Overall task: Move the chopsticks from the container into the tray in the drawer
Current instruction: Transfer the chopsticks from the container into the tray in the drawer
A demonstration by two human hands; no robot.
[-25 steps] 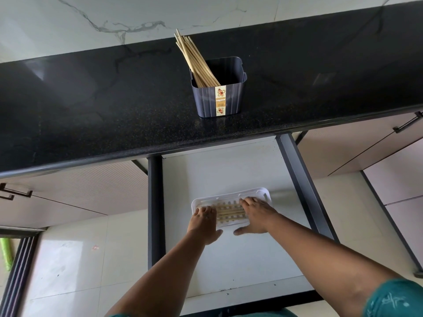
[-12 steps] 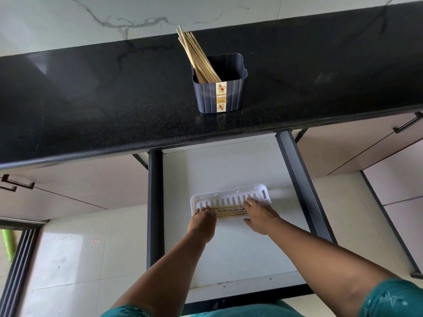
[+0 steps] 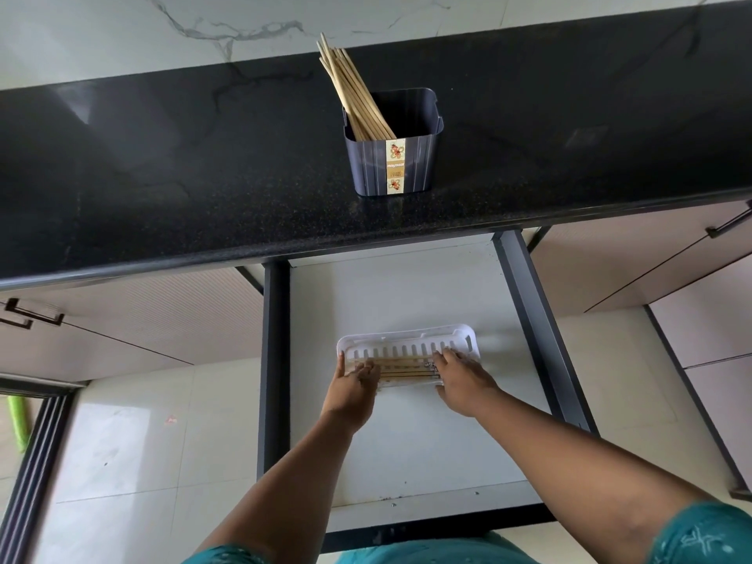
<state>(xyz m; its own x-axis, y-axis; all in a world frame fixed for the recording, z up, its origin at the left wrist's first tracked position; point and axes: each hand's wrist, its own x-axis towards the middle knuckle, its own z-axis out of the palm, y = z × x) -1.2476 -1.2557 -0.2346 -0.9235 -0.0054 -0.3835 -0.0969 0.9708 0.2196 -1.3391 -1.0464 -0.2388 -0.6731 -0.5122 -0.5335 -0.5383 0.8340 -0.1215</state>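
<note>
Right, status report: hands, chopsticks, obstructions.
Both hands, left hand and right hand, in white tray on laid chopsticks. Bundle in container. Path clear.

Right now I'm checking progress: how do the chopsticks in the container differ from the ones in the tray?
The chopsticks in the container stand tilted, leaning left, tips poking above the dark container on the counter. The chopsticks in the tray lie flat, side by side, in the white tray in the drawer. The first bunch is untouched; the left hand and right hand rest on the second. Both are plain light wood.
</note>
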